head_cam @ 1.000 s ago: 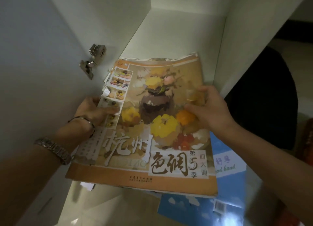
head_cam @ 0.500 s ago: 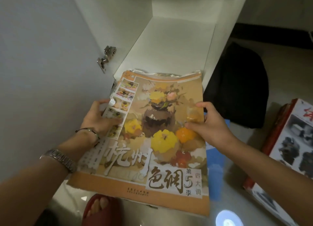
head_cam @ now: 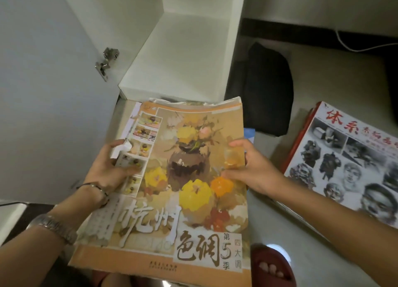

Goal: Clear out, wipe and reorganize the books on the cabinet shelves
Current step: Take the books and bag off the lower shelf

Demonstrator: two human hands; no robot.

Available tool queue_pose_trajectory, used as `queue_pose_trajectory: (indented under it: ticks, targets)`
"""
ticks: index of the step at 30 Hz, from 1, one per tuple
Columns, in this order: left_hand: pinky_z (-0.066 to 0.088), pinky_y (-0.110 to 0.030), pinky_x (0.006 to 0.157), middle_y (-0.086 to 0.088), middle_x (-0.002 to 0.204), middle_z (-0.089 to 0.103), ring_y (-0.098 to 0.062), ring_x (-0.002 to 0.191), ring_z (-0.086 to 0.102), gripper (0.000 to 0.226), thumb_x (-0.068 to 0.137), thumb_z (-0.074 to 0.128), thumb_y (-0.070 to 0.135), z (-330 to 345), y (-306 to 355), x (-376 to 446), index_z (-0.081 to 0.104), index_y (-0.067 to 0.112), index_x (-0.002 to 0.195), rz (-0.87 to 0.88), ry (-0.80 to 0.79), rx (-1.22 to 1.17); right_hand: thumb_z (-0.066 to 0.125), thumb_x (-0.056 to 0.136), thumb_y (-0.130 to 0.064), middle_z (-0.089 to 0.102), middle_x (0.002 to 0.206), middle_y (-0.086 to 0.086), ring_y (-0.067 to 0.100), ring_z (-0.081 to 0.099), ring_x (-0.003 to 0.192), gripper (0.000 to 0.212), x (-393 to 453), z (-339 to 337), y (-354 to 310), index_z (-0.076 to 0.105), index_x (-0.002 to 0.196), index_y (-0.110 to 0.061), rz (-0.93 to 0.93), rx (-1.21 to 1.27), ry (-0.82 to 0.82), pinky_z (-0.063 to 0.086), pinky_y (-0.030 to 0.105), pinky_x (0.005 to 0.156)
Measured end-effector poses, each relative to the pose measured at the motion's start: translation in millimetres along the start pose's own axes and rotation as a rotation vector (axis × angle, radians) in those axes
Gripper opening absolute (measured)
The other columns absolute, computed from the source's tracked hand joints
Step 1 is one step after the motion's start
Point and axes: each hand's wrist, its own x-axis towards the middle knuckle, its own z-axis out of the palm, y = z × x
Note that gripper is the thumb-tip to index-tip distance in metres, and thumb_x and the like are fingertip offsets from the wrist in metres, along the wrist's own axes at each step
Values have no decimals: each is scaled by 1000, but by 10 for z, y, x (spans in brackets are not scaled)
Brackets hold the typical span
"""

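Left hand grips left edge of book stack, thumb on cover. Right hand grips right edge, thumb on top, fingers curled under. Stack held flat in air, just outside bare shelf. Sketch book on floor to right, near black bag.
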Motion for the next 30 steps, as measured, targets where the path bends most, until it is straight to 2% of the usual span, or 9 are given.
queue_pose_trajectory:
  ticks: [4,8,12,17,19,21,25,27,30]
  targets:
    - [44,-27,54,-7,80,66,-17,63,61,68,73,74,-3,322,121,-123,46,33,123,68,-57,3,85,61,-25,64,108,-4,16,63,100,68,-208,-325,188,47,116,-36,34,-46,60,52,43,90]
    - [52,-37,69,-9,84,67,-24,74,64,71,72,74,-3,739,260,-153,44,32,126,131,-107,-15,82,70,-13,60,106,-8,10,60,97,65,-362,-708,329,46,122,-29,57,-32,126,53,29,80]
    - [48,-31,63,-5,78,64,-20,69,62,73,73,72,-6,1215,409,-140,43,32,128,197,-149,-25,80,73,-11,54,106,-22,-3,56,92,64,-445,-1066,457,46,122,-32,22,-25,254,48,13,67]
    - [53,-49,78,-14,100,66,-29,85,65,75,73,74,-4,1706,384,-126,40,41,123,231,-222,-33,78,73,-2,61,96,-7,-7,62,78,65,-493,-1521,658,46,122,-29,9,-11,347,49,11,60]
    - [54,-53,76,-11,91,69,-30,81,67,75,73,74,-4,1857,339,-145,40,44,120,236,-243,-36,77,74,-2,60,90,-7,-9,60,70,65,-510,-1649,750,45,123,-30,21,-42,391,46,7,55]
    - [54,-57,73,-11,83,70,-34,79,67,77,71,76,-3,2003,329,-145,40,46,120,246,-273,-23,78,74,-5,58,90,-11,-2,60,75,66,-543,-1752,860,45,124,-32,50,-67,423,48,9,57]
    - [53,-60,73,-18,87,68,-37,81,66,79,73,71,-5,2338,460,-85,38,46,124,296,-359,35,78,76,-19,63,92,-6,11,66,79,66,-629,-1915,1178,42,124,-46,146,-67,499,57,30,62]
    - [53,-56,74,-13,85,70,-31,81,67,76,76,67,-6,2531,560,-57,37,39,129,338,-389,77,79,75,-24,65,86,-6,10,66,74,64,-679,-1998,1347,42,121,-49,169,-75,555,56,29,60]
    - [53,-53,77,-13,88,70,-31,84,65,73,80,62,-4,2838,761,-86,32,29,137,398,-448,124,80,73,-25,66,87,0,20,67,81,64,-757,-2122,1560,43,122,-45,219,-59,615,57,47,72]
